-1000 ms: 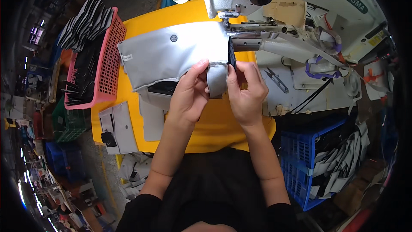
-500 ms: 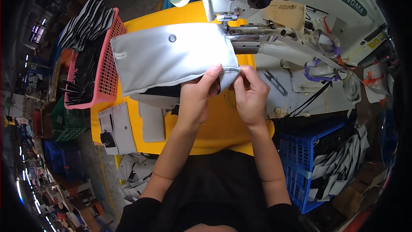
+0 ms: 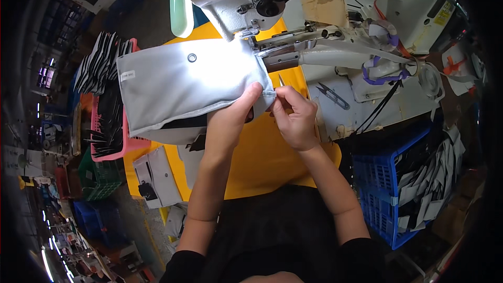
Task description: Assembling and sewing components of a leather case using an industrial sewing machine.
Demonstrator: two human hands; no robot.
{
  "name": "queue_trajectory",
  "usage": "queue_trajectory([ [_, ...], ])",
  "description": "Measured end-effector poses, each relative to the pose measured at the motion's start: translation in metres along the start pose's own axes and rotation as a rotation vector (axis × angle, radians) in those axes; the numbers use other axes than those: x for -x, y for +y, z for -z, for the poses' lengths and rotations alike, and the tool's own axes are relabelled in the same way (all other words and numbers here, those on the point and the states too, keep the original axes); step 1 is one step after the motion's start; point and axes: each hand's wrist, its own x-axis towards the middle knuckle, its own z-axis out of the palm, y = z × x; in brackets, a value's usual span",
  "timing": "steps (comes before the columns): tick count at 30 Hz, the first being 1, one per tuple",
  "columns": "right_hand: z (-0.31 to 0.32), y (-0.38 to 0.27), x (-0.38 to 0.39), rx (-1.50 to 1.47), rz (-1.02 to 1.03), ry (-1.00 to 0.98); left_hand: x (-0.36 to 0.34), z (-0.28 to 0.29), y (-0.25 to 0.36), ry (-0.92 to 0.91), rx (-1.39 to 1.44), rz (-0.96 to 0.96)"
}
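Note:
A light grey fabric pouch with a round metal snap and a small white label is held up beside the sewing machine's narrow arm. My left hand grips its lower edge, thumb on top and fingers hidden beneath. At the pouch's lower right corner, my right hand has thumb and forefinger pinched together on the edge. A slim pointed metal tip shows just beyond the right hand; whether the hand holds it is unclear. The pouch's upper right corner lies close to the needle area.
Thread snips lie on the white machine bed. A pink basket of black and grey pieces stands left, a blue crate of grey pieces right. Another grey pouch rests on the yellow table.
The view has shifted, so the machine appears further left. The pouch stays in both hands. The right fingers have drawn in tighter at the corner, and the pointed metal tip now shows.

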Motion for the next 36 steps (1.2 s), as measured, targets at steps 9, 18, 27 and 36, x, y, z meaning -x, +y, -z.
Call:
queue_trajectory([
  [9, -0.008, -0.003, -0.026, 0.073, 0.017, 0.021, -0.031, 0.003, 0.004, -0.079, 0.094, -0.032],
  [18, -0.020, 0.008, -0.037, 0.002, 0.089, 0.094, -0.038, 0.000, -0.007, -0.144, 0.103, -0.254],
  [27, -0.016, 0.007, -0.035, -0.055, 0.038, 0.020, -0.062, 0.021, -0.029, -0.418, 0.548, 0.092],
  [36, -0.016, 0.013, -0.034, 0.046, 0.147, 0.020, -0.052, 0.011, -0.022, -0.330, 0.566, 0.092],
])
